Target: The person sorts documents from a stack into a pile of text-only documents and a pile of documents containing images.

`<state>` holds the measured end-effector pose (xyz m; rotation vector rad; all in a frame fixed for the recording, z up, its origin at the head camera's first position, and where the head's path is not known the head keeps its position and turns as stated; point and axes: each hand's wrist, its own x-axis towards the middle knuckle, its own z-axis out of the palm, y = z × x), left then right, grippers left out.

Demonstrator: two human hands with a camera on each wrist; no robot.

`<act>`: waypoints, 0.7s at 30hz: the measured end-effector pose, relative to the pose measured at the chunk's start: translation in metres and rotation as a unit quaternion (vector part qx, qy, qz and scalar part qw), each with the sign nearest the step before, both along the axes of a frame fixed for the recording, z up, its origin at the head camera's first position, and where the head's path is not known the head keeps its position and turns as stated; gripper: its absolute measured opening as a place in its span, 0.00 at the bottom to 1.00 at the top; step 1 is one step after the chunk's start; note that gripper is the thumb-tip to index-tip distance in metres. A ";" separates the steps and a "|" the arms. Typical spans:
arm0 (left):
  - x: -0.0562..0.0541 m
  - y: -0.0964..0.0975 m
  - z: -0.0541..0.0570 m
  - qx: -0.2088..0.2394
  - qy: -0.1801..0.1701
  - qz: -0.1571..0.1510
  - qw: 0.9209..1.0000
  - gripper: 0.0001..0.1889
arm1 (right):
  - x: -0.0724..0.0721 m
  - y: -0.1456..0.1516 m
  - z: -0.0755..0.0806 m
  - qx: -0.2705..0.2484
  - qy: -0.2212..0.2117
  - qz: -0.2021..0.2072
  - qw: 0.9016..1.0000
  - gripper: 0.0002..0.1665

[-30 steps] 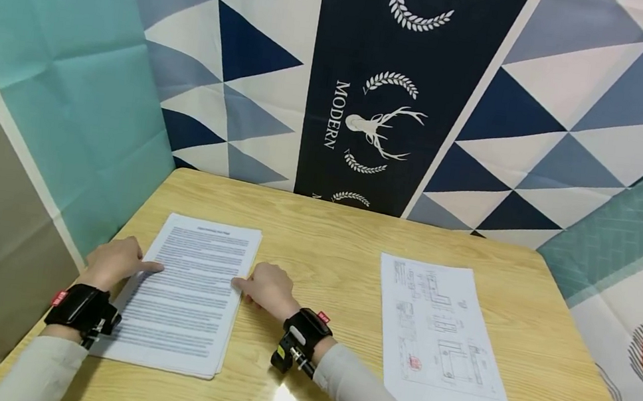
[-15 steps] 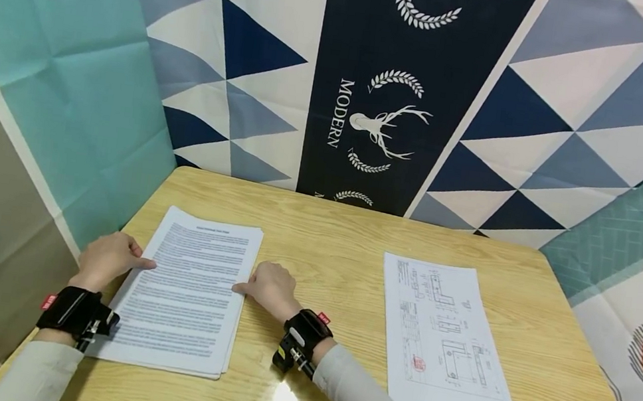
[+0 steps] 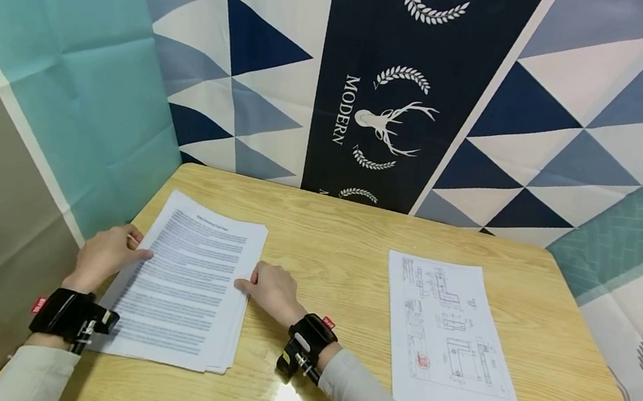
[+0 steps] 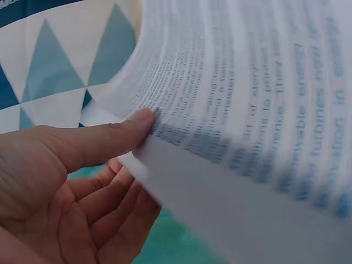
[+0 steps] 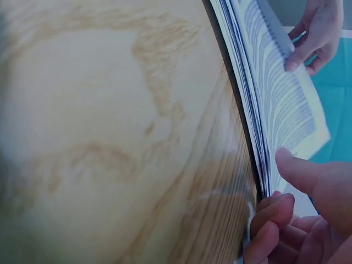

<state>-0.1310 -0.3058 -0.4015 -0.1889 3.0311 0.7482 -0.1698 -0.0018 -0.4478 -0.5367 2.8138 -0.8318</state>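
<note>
A stack of printed paper (image 3: 233, 343) lies on the left of the wooden table, its lower right edges fanned slightly. My left hand (image 3: 106, 258) pinches the left edge of the top printed sheet (image 3: 185, 284) between thumb and fingers. That edge is raised, and the page (image 4: 231, 115) bends upward in the left wrist view; whether more than one sheet is lifted I cannot tell. At the stack's right edge, my right hand (image 3: 274, 292) lays its thumb on the top page. Its curled fingers sit against the side of the stack in the right wrist view.
A separate sheet with technical drawings and a red stamp (image 3: 455, 337) lies flat on the right of the wooden table (image 3: 327, 255). Patterned cloth (image 3: 265, 73) hangs behind the table, and a teal cloth (image 3: 110, 108) hangs close by the left hand.
My left hand has shifted slightly left and raised the left edge of the top sheet, which now tilts and slants over the stack. The right hand stays at the right edge.
</note>
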 end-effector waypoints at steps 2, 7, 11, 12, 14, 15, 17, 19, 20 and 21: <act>0.000 0.000 0.003 0.000 0.002 -0.015 1.000 0.24 | 0.000 -0.001 0.000 -0.005 0.004 -0.005 1.000 0.20; 0.001 -0.003 0.006 0.009 0.015 -0.038 0.999 0.25 | -0.002 -0.002 0.000 -0.011 0.011 -0.004 1.000 0.17; 0.004 -0.006 0.007 0.043 0.032 -0.025 0.998 0.24 | -0.003 -0.003 0.001 -0.013 0.011 -0.005 1.000 0.18; 0.004 -0.006 0.007 0.056 0.035 -0.021 0.998 0.24 | -0.004 -0.003 0.001 -0.015 0.011 -0.006 1.000 0.18; 0.006 -0.009 0.009 0.076 0.038 -0.019 0.996 0.23 | -0.005 -0.003 0.001 -0.022 0.010 -0.008 1.000 0.19; 0.006 -0.010 0.010 0.085 0.038 -0.017 0.995 0.24 | -0.006 -0.003 0.001 -0.027 0.009 -0.009 1.000 0.20; 0.007 -0.011 0.012 0.109 0.036 -0.015 0.993 0.24 | -0.008 -0.004 0.001 -0.043 0.005 -0.008 0.999 0.22; 0.008 -0.012 0.013 0.121 0.033 -0.014 0.992 0.24 | -0.009 -0.004 0.000 -0.060 0.004 -0.004 0.998 0.24; 0.007 -0.012 0.013 0.133 0.030 -0.011 0.991 0.23 | -0.009 -0.004 0.000 -0.070 0.002 0.001 0.998 0.24; 0.007 -0.012 0.013 0.141 0.027 -0.009 0.990 0.23 | -0.009 -0.004 0.001 -0.078 0.003 0.006 0.997 0.24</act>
